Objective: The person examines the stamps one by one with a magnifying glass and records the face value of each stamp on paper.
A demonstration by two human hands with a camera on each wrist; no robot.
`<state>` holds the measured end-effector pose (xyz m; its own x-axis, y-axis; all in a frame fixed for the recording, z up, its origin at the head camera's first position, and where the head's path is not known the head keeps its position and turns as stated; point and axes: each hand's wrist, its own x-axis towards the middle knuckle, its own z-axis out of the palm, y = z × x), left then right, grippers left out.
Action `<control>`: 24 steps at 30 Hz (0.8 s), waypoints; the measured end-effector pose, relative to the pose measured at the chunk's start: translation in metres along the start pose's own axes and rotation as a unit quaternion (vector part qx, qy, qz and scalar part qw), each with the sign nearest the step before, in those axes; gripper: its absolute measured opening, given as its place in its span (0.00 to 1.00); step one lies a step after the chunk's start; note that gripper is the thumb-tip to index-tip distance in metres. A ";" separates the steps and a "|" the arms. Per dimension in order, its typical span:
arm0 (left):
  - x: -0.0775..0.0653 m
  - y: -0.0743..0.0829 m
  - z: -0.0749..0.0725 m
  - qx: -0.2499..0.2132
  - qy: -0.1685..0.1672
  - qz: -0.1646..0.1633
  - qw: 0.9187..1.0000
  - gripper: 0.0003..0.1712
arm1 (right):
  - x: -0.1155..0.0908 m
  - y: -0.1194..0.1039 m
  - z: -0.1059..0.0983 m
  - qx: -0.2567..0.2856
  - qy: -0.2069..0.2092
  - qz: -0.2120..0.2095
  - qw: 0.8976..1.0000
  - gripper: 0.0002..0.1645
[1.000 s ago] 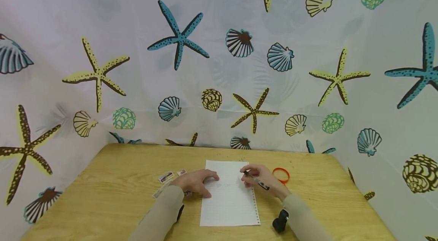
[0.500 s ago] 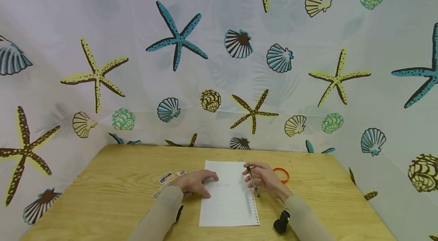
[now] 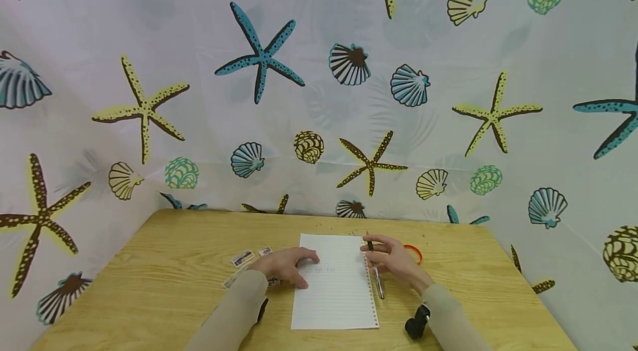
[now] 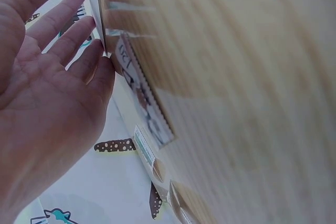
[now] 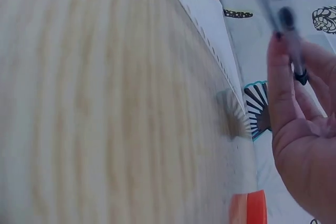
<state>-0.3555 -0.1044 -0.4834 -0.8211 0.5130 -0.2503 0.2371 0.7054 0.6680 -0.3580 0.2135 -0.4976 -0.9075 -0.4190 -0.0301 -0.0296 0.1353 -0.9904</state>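
Observation:
A sheet of lined paper [image 3: 335, 301] with punched holes down its right edge lies on the wooden table, with faint handwriting across its upper part. My left hand [image 3: 283, 265] rests at its left edge, fingers extended; the left wrist view shows the palm [image 4: 58, 93] facing a raised paper edge. At the sheet's right edge, my right hand [image 3: 396, 262] holds a pen [image 3: 379, 284] between its fingers. The right wrist view shows the clear-barrelled pen [image 5: 286, 24] with a dark tip pointing away from the camera, its near end blurred.
Several postage stamps [image 3: 242, 258] lie left of the paper, some partly hidden by my left hand and sleeve; one perforated stamp [image 4: 144, 95] is close in the left wrist view. Behind my right hand lies a red ring [image 3: 412, 254]. Shell-patterned cloth [image 3: 309, 107] surrounds the table.
My right hand has shifted slightly right, and the pen has swung in its fingers from slanting to nearly upright in the head view. The left hand stays put.

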 end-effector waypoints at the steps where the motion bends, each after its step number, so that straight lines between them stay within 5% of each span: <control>1: 0.000 0.000 0.000 0.002 -0.001 0.002 1.000 0.31 | 0.000 0.000 -0.001 -0.005 0.002 0.004 1.000 0.29; 8: -0.001 0.002 -0.001 0.009 0.004 -0.004 1.000 0.31 | -0.004 -0.003 -0.006 -0.057 0.027 0.020 0.998 0.25; 18: 0.002 0.005 -0.001 0.009 -0.002 -0.004 1.000 0.31 | -0.010 -0.004 -0.022 -0.090 -0.042 0.021 0.995 0.31; 24: 0.001 0.004 0.000 0.005 -0.005 -0.001 1.000 0.31 | -0.011 -0.001 -0.026 -0.136 -0.023 0.010 0.990 0.29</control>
<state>-0.3555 -0.1011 -0.4809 -0.8163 0.5164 -0.2588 0.2408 0.7115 0.6601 -0.3590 0.2415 -0.4929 -0.8895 -0.4529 -0.0611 -0.1292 0.3773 -0.9170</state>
